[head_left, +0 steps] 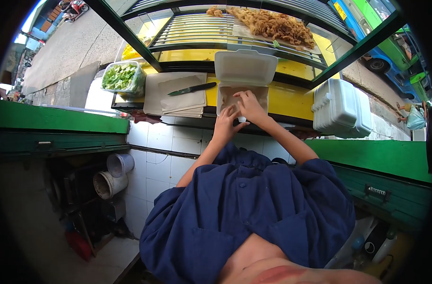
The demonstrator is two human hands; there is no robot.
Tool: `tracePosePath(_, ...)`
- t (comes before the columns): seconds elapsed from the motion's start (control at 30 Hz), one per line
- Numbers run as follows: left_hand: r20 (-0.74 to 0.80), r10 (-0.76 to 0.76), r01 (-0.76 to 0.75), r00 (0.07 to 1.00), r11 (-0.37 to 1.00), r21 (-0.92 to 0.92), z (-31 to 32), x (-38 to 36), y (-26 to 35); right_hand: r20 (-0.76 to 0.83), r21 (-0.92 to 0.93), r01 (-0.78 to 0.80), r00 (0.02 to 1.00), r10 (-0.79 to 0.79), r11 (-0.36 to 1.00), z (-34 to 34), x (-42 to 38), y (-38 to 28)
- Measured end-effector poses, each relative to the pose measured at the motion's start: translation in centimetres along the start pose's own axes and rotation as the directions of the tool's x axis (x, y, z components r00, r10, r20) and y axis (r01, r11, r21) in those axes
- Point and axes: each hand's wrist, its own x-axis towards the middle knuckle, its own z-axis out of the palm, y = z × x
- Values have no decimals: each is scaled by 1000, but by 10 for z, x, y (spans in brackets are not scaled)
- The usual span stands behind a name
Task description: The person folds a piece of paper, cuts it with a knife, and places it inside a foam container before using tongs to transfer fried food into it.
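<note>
A white foam takeaway box (245,64) stands on the counter in front of me with its lid raised. Brown paper (228,93) lines the inside. My left hand (227,124) is at the front left of the box, fingers bent over the paper and thumb apart near the front rim. From the right, my right hand (252,107) reaches into the box. Its fingers are spread and bent, with the tips on the paper. Left of the box, a knife (192,89) with a dark handle rests on a stack of brown paper sheets (154,92).
A clear tub of cut green leaves (122,78) stands at the left. Stacked white foam boxes (341,109) are at the right end of the yellow counter (289,100). Fried pieces (275,28) lie on the rack behind the glass. Buckets (109,183) sit low at the left.
</note>
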Motion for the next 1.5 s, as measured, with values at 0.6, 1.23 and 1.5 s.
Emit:
tracePosePath(0.6, -216, -221, 151, 951, 942, -300, -26, 46, -23, 294, -345, -50, 943, 159, 937, 11, -2, 47)
tracePosePath(1.23, 9, -211, 188, 977, 850, -493, 3, 82, -50, 183, 277, -137, 979, 87, 951, -82, -9, 25)
tracePosePath(1.5, -30, -196, 157, 980, 861, -483, -4, 63, -29, -772, 251, 161, 628, 97, 955, -233, -2, 16)
